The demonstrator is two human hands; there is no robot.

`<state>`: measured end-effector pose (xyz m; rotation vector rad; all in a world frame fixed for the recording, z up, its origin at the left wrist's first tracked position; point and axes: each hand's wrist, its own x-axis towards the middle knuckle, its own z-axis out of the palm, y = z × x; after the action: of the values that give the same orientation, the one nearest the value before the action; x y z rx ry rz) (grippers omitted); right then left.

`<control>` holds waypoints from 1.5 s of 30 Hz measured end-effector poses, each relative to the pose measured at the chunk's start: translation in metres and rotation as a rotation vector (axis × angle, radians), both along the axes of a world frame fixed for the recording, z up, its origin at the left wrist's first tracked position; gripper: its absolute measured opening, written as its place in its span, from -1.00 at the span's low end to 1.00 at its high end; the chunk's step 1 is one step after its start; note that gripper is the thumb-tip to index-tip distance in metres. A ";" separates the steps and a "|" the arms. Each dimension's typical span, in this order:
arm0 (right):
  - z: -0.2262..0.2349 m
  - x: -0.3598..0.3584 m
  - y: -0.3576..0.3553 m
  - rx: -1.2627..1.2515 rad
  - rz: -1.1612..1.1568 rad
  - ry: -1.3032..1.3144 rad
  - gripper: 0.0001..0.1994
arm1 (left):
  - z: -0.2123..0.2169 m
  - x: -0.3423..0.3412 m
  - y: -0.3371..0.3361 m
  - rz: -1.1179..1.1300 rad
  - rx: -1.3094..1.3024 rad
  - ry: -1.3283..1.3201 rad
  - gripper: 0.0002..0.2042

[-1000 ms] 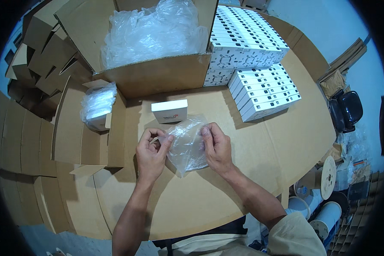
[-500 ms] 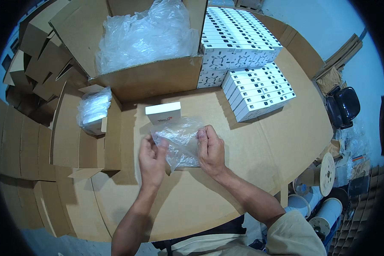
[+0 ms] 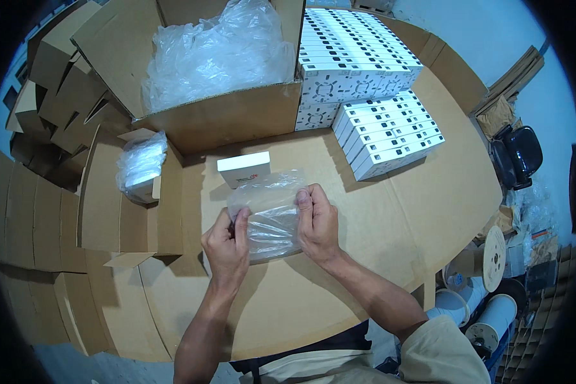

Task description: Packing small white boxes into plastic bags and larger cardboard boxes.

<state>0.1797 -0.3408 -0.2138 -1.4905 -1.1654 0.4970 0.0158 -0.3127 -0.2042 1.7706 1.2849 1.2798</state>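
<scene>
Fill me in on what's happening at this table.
A person holds a clear plastic bag over the cardboard-covered table, left hand and right hand each pinching a side. A small white box lies just beyond it. Behind are a large carton lined with plastic and stacked white boxes.

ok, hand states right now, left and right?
Left hand: closed, pinching the clear plastic bag at its left edge.
Right hand: closed on the bag's right edge.

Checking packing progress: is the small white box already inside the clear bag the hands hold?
Out. The small white box lies on the cardboard, just beyond the clear bag, which left hand and right hand hold.
</scene>
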 end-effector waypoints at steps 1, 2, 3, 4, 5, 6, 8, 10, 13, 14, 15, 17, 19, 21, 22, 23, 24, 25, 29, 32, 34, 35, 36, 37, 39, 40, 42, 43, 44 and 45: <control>0.000 0.000 0.000 -0.003 -0.014 0.009 -0.70 | 0.000 -0.002 0.002 0.010 -0.018 0.011 -0.80; -0.001 -0.001 0.000 -0.003 -0.014 0.009 -0.70 | 0.000 -0.005 0.003 0.020 -0.037 0.022 -0.80; -0.002 -0.003 0.000 0.023 -0.020 0.013 -0.70 | 0.000 -0.006 0.004 0.021 -0.035 0.022 -0.80; -0.002 -0.004 0.000 0.048 -0.027 0.017 -0.70 | -0.002 -0.007 0.006 0.025 -0.065 0.000 -0.79; -0.001 -0.003 0.000 0.049 -0.028 0.017 -0.70 | -0.004 -0.008 0.007 0.029 -0.095 -0.023 -0.78; 0.000 -0.004 -0.001 0.031 -0.026 0.032 -0.71 | -0.006 -0.008 0.008 0.030 -0.094 -0.023 -0.78; 0.003 -0.003 -0.002 0.014 -0.026 0.047 -0.71 | -0.010 -0.009 0.009 0.066 -0.145 -0.193 -0.76; 0.006 0.000 -0.002 -0.018 0.016 0.032 -0.75 | -0.011 -0.013 0.012 0.051 -0.135 -0.194 -0.76; 0.002 0.007 0.001 -0.035 0.106 0.257 -0.75 | -0.010 -0.017 0.011 0.002 -0.107 -0.144 -0.78; 0.000 0.011 0.002 -0.033 0.099 0.255 -0.75 | -0.009 -0.017 0.011 -0.030 -0.087 -0.093 -0.79; -0.002 0.016 0.003 -0.020 0.141 0.273 -0.75 | -0.007 -0.015 0.010 -0.036 -0.087 -0.094 -0.79; -0.005 0.022 0.007 -0.006 0.177 0.290 -0.75 | -0.005 -0.010 0.007 -0.035 -0.001 -0.030 -0.81; -0.005 0.024 0.010 0.037 0.160 0.379 -0.75 | -0.007 -0.007 0.006 -0.043 -0.004 -0.037 -0.81; 0.004 0.022 0.010 0.035 0.122 0.543 -0.75 | -0.008 -0.008 0.004 -0.048 -0.007 -0.044 -0.82; 0.009 0.020 0.009 0.032 0.086 0.706 -0.74 | -0.009 -0.010 0.004 -0.038 -0.060 -0.027 -0.82; 0.012 0.017 0.009 0.033 0.087 0.707 -0.74 | -0.010 -0.011 0.003 -0.026 -0.113 -0.010 -0.82; 0.014 0.011 0.007 0.008 0.058 0.651 -0.73 | -0.010 -0.011 0.004 -0.026 -0.111 -0.010 -0.82; 0.014 0.007 0.005 -0.018 0.030 0.596 -0.71 | -0.011 -0.010 0.004 -0.019 -0.084 -0.019 -0.81; 0.002 0.003 0.000 -0.121 0.082 0.435 -0.69 | -0.001 0.006 0.000 -0.029 -0.187 -0.298 -0.77; 0.001 -0.006 -0.001 -0.102 0.089 0.292 -0.68 | -0.013 0.003 0.006 -0.032 -0.334 -0.351 -0.74; -0.004 -0.007 -0.001 -0.005 0.049 0.094 -0.68 | -0.013 0.001 0.007 -0.011 -0.272 -0.305 -0.73; -0.003 -0.007 -0.001 -0.004 0.048 0.094 -0.68 | -0.012 0.000 0.007 0.011 -0.210 -0.258 -0.72; -0.003 -0.008 -0.001 0.003 0.049 0.104 -0.69 | -0.011 -0.002 0.007 0.015 -0.210 -0.257 -0.72; -0.002 -0.009 -0.001 0.011 0.050 0.114 -0.69 | -0.010 -0.003 0.006 0.032 -0.198 -0.217 -0.71; 0.005 -0.009 -0.003 -0.029 0.045 0.111 -0.66 | -0.004 -0.004 0.006 0.050 -0.186 -0.177 -0.70; 0.008 -0.009 -0.004 -0.069 0.038 0.106 -0.62 | -0.001 -0.004 0.005 0.048 -0.218 -0.202 -0.70; 0.001 -0.009 -0.001 -0.028 0.022 0.119 -0.62 | 0.004 -0.002 0.003 0.045 -0.248 -0.227 -0.71; -0.001 -0.008 0.000 0.013 0.004 0.132 -0.62 | 0.005 0.000 0.001 0.050 -0.352 -0.335 -0.72; 0.000 -0.007 0.000 0.014 0.003 0.131 -0.62 | 0.006 0.003 -0.001 0.053 -0.455 -0.443 -0.73; 0.000 -0.006 0.001 0.001 -0.011 0.149 -0.65 | 0.005 0.007 -0.003 0.056 -0.454 -0.444 -0.73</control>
<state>0.1736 -0.3397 -0.2135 -1.4330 -1.0404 0.5897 0.0229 -0.3159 -0.1993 1.0722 1.2441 1.2041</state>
